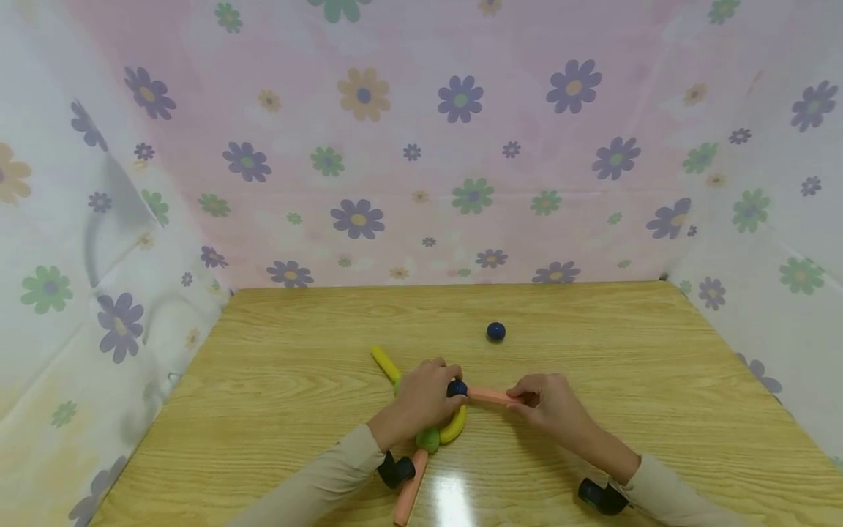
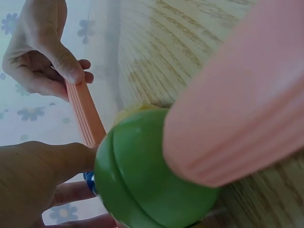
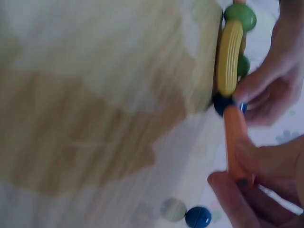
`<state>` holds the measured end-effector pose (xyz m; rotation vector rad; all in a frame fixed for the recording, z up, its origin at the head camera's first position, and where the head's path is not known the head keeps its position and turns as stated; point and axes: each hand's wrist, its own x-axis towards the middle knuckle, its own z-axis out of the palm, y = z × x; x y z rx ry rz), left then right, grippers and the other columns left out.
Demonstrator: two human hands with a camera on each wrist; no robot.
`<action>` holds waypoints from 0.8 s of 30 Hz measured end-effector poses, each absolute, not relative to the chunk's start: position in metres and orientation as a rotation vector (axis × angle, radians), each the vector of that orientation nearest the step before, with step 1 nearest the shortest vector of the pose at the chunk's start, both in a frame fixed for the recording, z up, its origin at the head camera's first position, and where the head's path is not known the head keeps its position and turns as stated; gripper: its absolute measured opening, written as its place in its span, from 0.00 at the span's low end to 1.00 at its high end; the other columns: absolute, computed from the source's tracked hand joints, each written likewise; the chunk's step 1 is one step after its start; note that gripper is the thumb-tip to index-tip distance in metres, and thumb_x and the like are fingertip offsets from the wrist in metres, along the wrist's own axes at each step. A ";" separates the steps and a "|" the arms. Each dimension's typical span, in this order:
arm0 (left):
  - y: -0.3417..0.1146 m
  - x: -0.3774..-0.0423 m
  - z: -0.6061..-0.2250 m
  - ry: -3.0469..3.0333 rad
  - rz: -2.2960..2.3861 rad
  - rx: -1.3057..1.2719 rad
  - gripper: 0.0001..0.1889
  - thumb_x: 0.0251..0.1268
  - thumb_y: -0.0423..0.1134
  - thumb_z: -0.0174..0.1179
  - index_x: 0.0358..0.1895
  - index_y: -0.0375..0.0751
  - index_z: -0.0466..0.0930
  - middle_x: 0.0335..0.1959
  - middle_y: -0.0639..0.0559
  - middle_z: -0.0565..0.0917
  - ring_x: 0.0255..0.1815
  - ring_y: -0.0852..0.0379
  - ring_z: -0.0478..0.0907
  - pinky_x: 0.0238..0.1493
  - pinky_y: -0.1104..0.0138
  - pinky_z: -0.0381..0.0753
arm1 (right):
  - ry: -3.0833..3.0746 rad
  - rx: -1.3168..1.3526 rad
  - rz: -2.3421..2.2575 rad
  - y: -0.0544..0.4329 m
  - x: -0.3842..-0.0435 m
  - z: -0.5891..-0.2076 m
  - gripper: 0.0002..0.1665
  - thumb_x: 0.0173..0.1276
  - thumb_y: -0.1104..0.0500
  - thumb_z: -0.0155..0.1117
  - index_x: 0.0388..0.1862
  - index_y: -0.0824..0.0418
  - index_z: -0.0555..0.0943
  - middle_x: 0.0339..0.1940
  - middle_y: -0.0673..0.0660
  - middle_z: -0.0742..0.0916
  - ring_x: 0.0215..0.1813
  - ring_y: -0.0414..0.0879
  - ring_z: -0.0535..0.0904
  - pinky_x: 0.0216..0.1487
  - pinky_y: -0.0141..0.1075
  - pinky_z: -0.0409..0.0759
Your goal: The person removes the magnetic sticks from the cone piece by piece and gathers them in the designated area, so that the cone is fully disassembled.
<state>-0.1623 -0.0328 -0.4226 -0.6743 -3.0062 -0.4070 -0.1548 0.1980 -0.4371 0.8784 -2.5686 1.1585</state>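
Note:
My left hand pinches a dark blue ball between thumb and fingers. One end of a salmon-pink ridged rod meets that ball, while my right hand pinches the rod's other end. From the blue ball a curved yellow rod runs to a green ball with a groove round it. A second pink rod joins the green ball and extends toward me. Past my left hand a straight yellow rod sticks out; another green ball is partly hidden behind the curved rod.
A loose dark blue ball lies on the wood-grain table beyond my hands. Flower-patterned cloth stands round the back and both sides. Black wrist cameras hang beneath both forearms, the left one close over the near pink rod.

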 end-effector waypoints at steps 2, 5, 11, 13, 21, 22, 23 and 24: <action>-0.033 -0.163 -0.423 -3.011 -0.406 -0.654 0.13 0.59 0.53 0.64 0.43 0.53 0.81 0.37 0.53 0.79 0.36 0.56 0.76 0.24 0.68 0.75 | -2.561 0.844 1.138 0.196 -0.149 -0.436 0.08 0.48 0.72 0.74 0.28 0.66 0.85 0.24 0.53 0.85 0.24 0.34 0.78 0.23 0.27 0.78; -0.033 -0.164 -0.423 -3.011 -0.413 -0.628 0.13 0.58 0.52 0.65 0.43 0.52 0.81 0.37 0.52 0.79 0.37 0.55 0.77 0.25 0.66 0.76 | -2.549 0.747 1.117 0.197 -0.144 -0.435 0.08 0.47 0.72 0.75 0.28 0.67 0.85 0.23 0.52 0.85 0.23 0.34 0.78 0.23 0.27 0.77; -0.035 -0.164 -0.422 -3.020 -0.453 -0.610 0.14 0.59 0.51 0.65 0.45 0.51 0.81 0.38 0.50 0.79 0.38 0.53 0.77 0.29 0.64 0.78 | -2.562 0.646 1.206 0.211 -0.151 -0.431 0.08 0.50 0.68 0.75 0.31 0.63 0.86 0.27 0.51 0.85 0.28 0.40 0.81 0.26 0.29 0.80; -0.036 -0.163 -0.422 -3.028 -0.461 -0.609 0.14 0.59 0.51 0.64 0.46 0.51 0.81 0.39 0.50 0.79 0.38 0.53 0.77 0.30 0.63 0.78 | -2.575 0.631 1.260 0.218 -0.155 -0.431 0.08 0.52 0.67 0.74 0.33 0.64 0.86 0.29 0.52 0.86 0.30 0.41 0.82 0.28 0.30 0.80; -0.041 -0.161 -0.419 -3.047 -0.554 -0.647 0.17 0.59 0.50 0.64 0.49 0.48 0.80 0.41 0.50 0.78 0.39 0.55 0.75 0.28 0.65 0.76 | -2.652 0.546 1.397 0.241 -0.166 -0.429 0.09 0.55 0.66 0.72 0.36 0.64 0.86 0.34 0.57 0.86 0.35 0.42 0.82 0.34 0.30 0.81; -0.042 -0.161 -0.419 -3.057 -0.570 -0.653 0.18 0.59 0.51 0.64 0.50 0.48 0.79 0.42 0.50 0.78 0.40 0.55 0.75 0.29 0.65 0.76 | -2.660 0.541 1.417 0.244 -0.167 -0.428 0.09 0.56 0.66 0.71 0.37 0.64 0.86 0.35 0.58 0.86 0.35 0.42 0.82 0.35 0.30 0.81; -0.043 -0.162 -0.419 -3.070 -0.585 -0.657 0.19 0.59 0.51 0.64 0.51 0.49 0.79 0.44 0.50 0.78 0.41 0.54 0.75 0.30 0.65 0.76 | -2.667 0.538 1.439 0.247 -0.169 -0.428 0.09 0.56 0.67 0.71 0.38 0.64 0.86 0.36 0.58 0.86 0.36 0.42 0.82 0.36 0.31 0.81; -0.044 -0.162 -0.419 -3.081 -0.596 -0.667 0.20 0.58 0.52 0.65 0.52 0.49 0.79 0.45 0.50 0.77 0.42 0.54 0.75 0.31 0.64 0.76 | -2.678 0.536 1.456 0.250 -0.171 -0.427 0.10 0.56 0.67 0.70 0.39 0.64 0.86 0.37 0.59 0.86 0.37 0.42 0.82 0.36 0.31 0.82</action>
